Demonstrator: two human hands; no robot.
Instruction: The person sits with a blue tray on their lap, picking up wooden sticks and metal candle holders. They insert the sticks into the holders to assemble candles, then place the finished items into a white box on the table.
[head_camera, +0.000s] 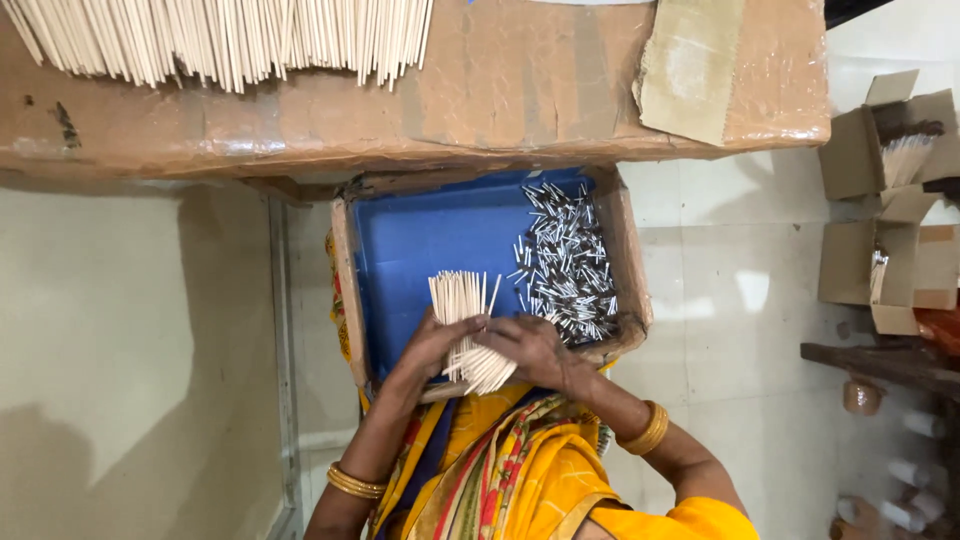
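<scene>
— Thin pale sticks (468, 330) are being gathered into a bundle at the lower middle of the frame, over the near edge of a shallow cardboard tray (345, 290) lined in blue.

— How is the bundle being held?

— It is being gripped from both sides. The left hand (432, 345) is being wrapped around it from the left, and the right hand (535, 350) is being pressed against it from the right, the fingers (500, 328) of both closed narrowly on the sticks. The top ends are being fanned upward over the blue lining; the lower ends are splaying below the hands.

— What else is lying about?

— A heap of small silvery metal tubes (565, 265) is lying in the right half of the tray, just beside the right hand. A large cardboard box (520, 90) is resting across the upper frame, with a long row of loose sticks (220, 40) lying on it at the upper left. Open cartons (890, 190) are standing at the right edge.

— Which step does this seem to be?

— The bundle is judged as being squared up and evened in the hands. Any further handling is being judged to call for a firm, even squeeze, since a loosened hold could let sticks slip out and scatter into the tray.
</scene>
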